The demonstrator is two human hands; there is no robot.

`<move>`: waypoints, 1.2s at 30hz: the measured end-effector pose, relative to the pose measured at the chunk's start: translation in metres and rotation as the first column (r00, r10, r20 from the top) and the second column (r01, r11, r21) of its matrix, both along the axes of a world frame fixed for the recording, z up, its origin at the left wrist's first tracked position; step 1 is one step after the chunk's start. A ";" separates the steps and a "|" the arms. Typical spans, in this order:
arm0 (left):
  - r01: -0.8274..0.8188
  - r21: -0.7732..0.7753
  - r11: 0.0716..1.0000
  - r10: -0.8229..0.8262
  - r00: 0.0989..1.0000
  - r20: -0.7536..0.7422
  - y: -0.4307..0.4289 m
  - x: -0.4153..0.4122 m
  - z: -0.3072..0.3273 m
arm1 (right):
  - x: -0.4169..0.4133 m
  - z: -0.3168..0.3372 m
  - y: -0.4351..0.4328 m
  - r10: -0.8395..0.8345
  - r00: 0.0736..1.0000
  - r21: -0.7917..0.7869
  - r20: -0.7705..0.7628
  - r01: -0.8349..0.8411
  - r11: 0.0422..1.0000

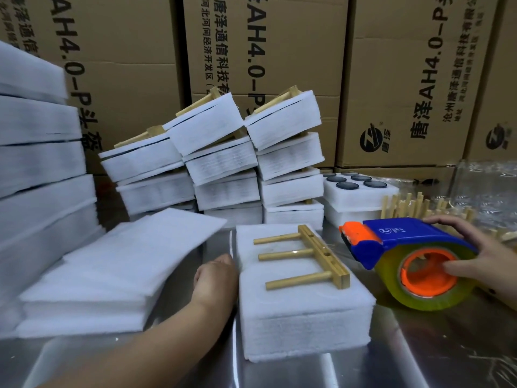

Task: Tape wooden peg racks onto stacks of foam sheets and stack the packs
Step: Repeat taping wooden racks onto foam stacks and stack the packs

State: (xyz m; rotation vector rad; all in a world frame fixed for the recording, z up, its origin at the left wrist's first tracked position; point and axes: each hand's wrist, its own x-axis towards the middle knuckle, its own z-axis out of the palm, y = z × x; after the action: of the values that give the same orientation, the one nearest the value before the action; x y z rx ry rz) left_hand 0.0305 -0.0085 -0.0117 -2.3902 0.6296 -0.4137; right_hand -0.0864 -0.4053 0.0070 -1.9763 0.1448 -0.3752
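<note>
The foam stack [305,303] lies at centre near the front of the metal table [391,359], with the wooden peg rack [305,256] lying flat on its top sheet. The left hand [215,278] rests against the left side of the stack, level with the rack. Its fingers are turned away from the camera, so whether it grips the foam cannot be told. The right hand [475,256] holds the tape dispenser [405,259] just right of the stack, fingers over the blue housing and thumb inside the orange core, apart from the foam. The table surface is reflective. Loose foam sheets [112,275] lie in a slumped pile to the left, with tall foam piles [36,163] beyond them at the left edge. Behind the stack, finished packs [223,163] stand in three leaning columns. To their right sit a foam tray [361,189] holding dark round discs and a heap of loose peg racks [411,205]. Printed cardboard boxes [405,79] form the back wall. The rack is a pale wooden bar with three round pegs pointing left and small holes along its top. The stack is white, rectangular and many sheets deep, with a crease on its left edge level with the middle peg.
</note>
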 end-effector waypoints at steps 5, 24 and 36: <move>-0.044 0.277 0.960 -0.029 0.966 0.256 -0.005 -0.010 -0.010 | -0.004 0.006 0.012 0.035 0.999 -0.016 0.002 -0.035 0.999; 0.098 -0.606 0.789 -0.202 0.974 -0.106 -0.032 -0.037 0.105 | -0.018 0.027 0.047 0.069 0.997 -0.028 -0.022 -0.070 0.997; -0.042 -0.695 0.718 -0.398 0.794 -0.460 -0.080 -0.007 0.052 | -0.022 0.028 0.034 0.137 0.991 -0.055 -0.006 -0.137 0.989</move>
State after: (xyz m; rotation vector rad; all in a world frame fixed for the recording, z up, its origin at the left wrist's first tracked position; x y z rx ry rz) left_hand 0.0235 -0.0884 0.0401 -3.2192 1.1762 0.0715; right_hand -0.1083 -0.3708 0.0350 -2.0285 -0.0002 -0.2899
